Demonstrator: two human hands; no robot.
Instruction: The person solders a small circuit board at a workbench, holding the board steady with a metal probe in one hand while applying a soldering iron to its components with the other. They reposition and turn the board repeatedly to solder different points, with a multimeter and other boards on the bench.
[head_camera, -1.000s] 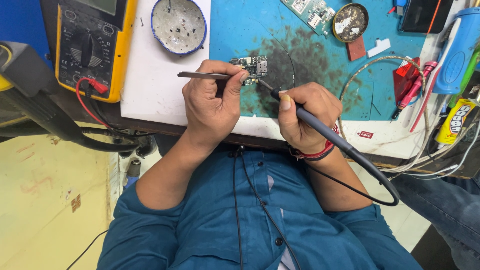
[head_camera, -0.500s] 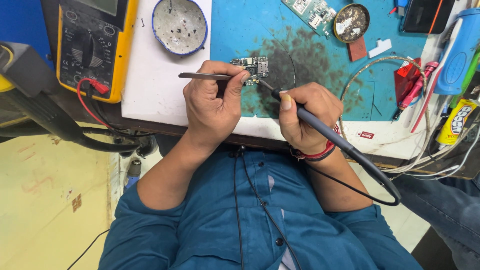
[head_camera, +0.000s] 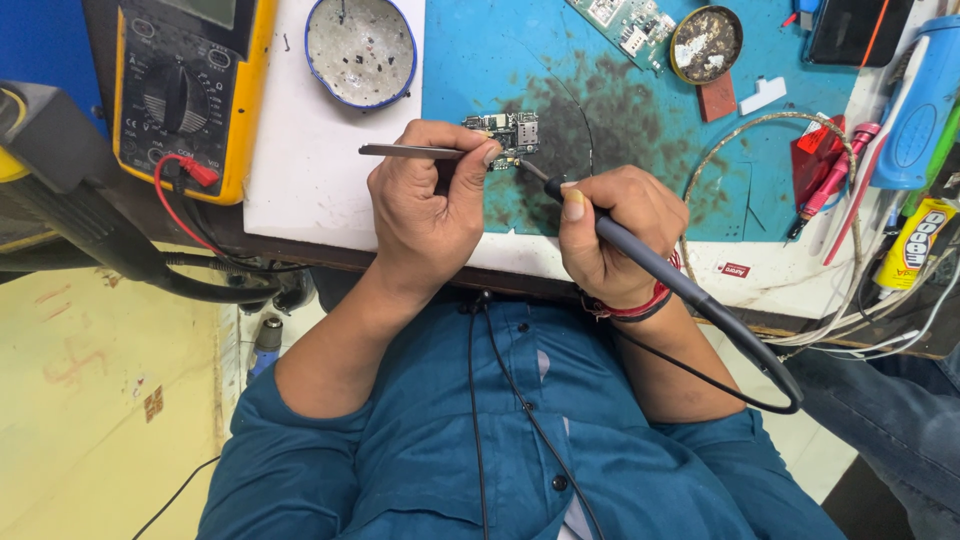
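One iron tip (barely visible).

Yellow multimeter, grey screen top-left

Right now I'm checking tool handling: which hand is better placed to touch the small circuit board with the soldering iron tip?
Right. The right hand grips the soldering iron, its tip at the small circuit board. The left hand holds tweezers beside the board.
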